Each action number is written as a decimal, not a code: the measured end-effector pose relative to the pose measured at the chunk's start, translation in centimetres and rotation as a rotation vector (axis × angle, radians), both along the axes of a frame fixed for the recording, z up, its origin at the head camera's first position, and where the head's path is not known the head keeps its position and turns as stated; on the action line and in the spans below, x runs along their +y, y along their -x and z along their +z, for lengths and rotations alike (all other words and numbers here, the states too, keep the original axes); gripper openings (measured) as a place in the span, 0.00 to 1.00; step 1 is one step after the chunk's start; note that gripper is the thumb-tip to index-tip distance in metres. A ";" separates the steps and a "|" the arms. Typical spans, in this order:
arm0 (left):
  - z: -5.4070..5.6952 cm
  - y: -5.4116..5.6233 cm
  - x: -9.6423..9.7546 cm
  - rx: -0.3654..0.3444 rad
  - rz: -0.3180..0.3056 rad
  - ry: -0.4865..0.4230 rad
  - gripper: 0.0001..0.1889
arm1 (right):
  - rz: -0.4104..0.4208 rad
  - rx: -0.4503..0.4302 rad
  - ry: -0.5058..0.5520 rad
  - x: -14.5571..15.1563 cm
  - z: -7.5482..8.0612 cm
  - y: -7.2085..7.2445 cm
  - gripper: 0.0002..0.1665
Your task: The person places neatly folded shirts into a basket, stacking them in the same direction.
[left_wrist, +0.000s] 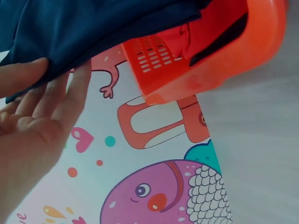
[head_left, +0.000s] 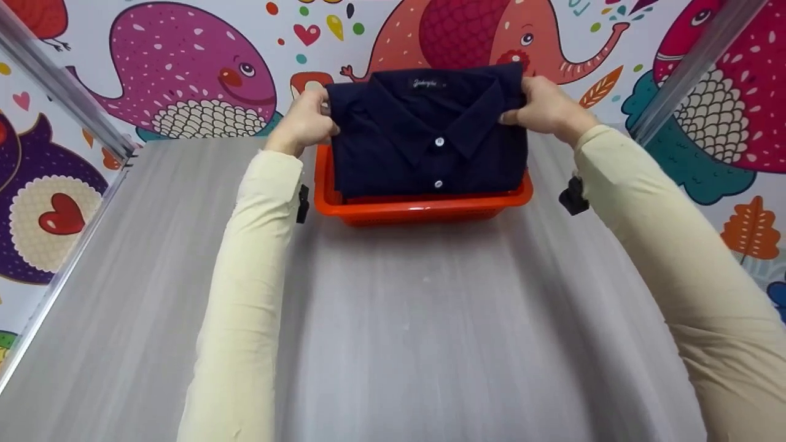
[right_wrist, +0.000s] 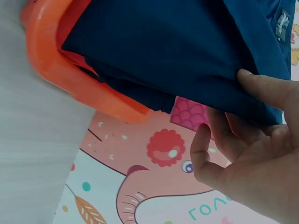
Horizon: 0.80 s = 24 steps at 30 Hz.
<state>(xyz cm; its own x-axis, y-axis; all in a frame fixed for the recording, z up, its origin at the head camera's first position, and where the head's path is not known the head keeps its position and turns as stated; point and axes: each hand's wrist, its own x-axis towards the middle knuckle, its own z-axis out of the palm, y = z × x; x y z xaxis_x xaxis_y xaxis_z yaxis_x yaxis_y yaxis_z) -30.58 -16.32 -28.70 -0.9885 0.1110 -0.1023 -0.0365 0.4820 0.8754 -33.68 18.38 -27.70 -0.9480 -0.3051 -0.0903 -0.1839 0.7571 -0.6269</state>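
A folded navy shirt [head_left: 430,135] with a collar, a dark label and white buttons is held up by its two sides. Its lower edge lies within the rim of an orange plastic basket [head_left: 424,212]. My left hand [head_left: 306,121] pinches the shirt's left side, thumb in front and fingers behind, as the left wrist view shows. On the opposite side my right hand [head_left: 543,109] grips the cloth near the collar, its thumb on the front face. In the right wrist view the shirt [right_wrist: 163,51] slants down into the basket [right_wrist: 56,70].
The basket stands on a grey wood-grain table [head_left: 405,319], close to its back edge. Behind it rises a wall [head_left: 202,73] printed with cartoon animals. Metal posts [head_left: 694,67] frame the table's back corners.
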 end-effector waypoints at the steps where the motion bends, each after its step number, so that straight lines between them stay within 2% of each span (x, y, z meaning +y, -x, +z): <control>1: -0.2 0.0 -0.1 -0.010 -0.001 0.027 0.26 | 0.008 -0.009 -0.004 -0.1 -0.3 0.1 0.24; 8: -1.4 0.4 -0.6 -0.076 -0.015 0.150 0.22 | 0.049 -0.076 -0.041 -0.6 -1.7 0.3 0.26; 13: -2.1 0.6 -0.7 -0.104 -0.019 0.181 0.24 | 0.052 -0.122 -0.063 -0.8 -2.1 0.2 0.29; 17: -2.5 0.5 -0.8 -0.059 0.032 0.202 0.22 | 0.035 -0.100 -0.052 -0.7 -2.4 0.3 0.27; 21: -2.3 0.2 -1.0 -0.005 0.103 0.260 0.21 | -0.011 -0.079 -0.016 0.0 -2.3 0.4 0.25; 24: -2.0 0.1 -1.2 -0.005 0.104 0.287 0.21 | -0.036 -0.083 0.006 0.5 -2.2 0.3 0.26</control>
<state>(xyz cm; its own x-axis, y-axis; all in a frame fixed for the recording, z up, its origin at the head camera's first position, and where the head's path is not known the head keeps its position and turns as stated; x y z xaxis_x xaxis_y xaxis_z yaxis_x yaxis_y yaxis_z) -30.64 -17.49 -30.70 -0.9925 -0.0251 -0.1198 -0.1028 0.7033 0.7034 -34.03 18.86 -29.88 -0.9477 -0.2721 -0.1671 -0.1043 0.7585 -0.6433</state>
